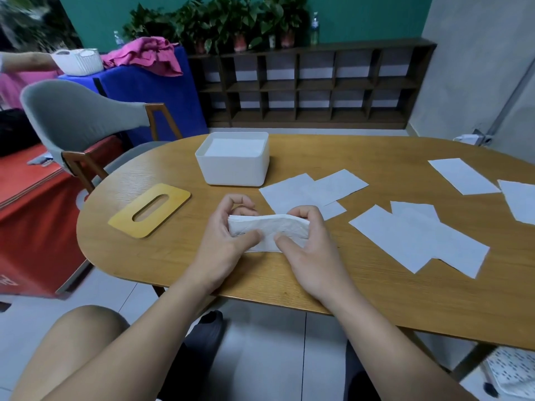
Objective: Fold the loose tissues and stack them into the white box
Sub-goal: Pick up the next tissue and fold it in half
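Observation:
A white tissue (269, 231), folded over into a long strip, is held just above the wooden table (376, 285). My left hand (225, 235) pinches its left end and my right hand (309, 244) pinches its right end, thumbs on top. Beyond my hands stands the white box (233, 169), open at the top, with white tissues lying flat inside. Several loose flat tissues lie to the right: an overlapping group (312, 189) beside the box, another group (419, 241) nearer me, and more (463, 176) toward the far right edge.
A yellow wooden lid (149, 209) with an oval slot lies on the table left of my hands. A grey chair (81, 120) stands at the table's left end. A dark cubby shelf (312, 82) lines the back wall. Another person's arm (26, 62) reaches a white basket at far left.

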Demonstrator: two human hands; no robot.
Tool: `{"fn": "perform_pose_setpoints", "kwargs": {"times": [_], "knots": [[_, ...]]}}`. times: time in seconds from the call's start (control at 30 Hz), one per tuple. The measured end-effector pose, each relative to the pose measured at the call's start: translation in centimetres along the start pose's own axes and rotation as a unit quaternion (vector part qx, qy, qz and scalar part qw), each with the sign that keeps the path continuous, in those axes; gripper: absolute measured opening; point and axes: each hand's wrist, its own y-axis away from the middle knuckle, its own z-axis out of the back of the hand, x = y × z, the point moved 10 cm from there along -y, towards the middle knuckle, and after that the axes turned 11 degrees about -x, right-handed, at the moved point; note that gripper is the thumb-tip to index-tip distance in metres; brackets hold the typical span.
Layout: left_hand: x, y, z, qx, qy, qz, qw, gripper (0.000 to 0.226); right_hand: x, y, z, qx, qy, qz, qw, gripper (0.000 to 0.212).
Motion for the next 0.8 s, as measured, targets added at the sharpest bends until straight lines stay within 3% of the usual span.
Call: {"fn": "perform_pose_setpoints", "kwargs": {"times": [0.37, 0.5, 0.63, 0.7, 0.8], "knots": [[1.3, 0.8, 1.4, -0.003, -0.049, 0.024, 0.999, 0.035, 1.0, -0.4, 1.6, 0.006, 0.134, 0.065, 0.989, 0.012], [0.3, 0.2, 2.8, -0.025, -0.076, 0.034, 0.996, 0.040, 1.7, -0.7, 0.6, 0.032, 0.070, 0.024, 0.997, 0.014], [-1.3, -1.8, 4.7, -0.021, -0.110, 0.060, 0.992, 0.056, 3.2, -2.0, 0.6, -0.010, 0.015, -0.008, 1.000, 0.034], [-1.6, -3.5, 5.9, -0.006, -0.152, 0.061, 0.987, 0.064, 4.1, -3.3, -0.2, -0.011, 0.017, -0.013, 1.000, 0.032], [-3.3, -7.3, 8.2, -0.032, -0.218, 0.026, 0.975, 0.056, 5.6, -6.8, -1.7, -0.014, 0.031, 0.000, 0.999, 0.025]]}}
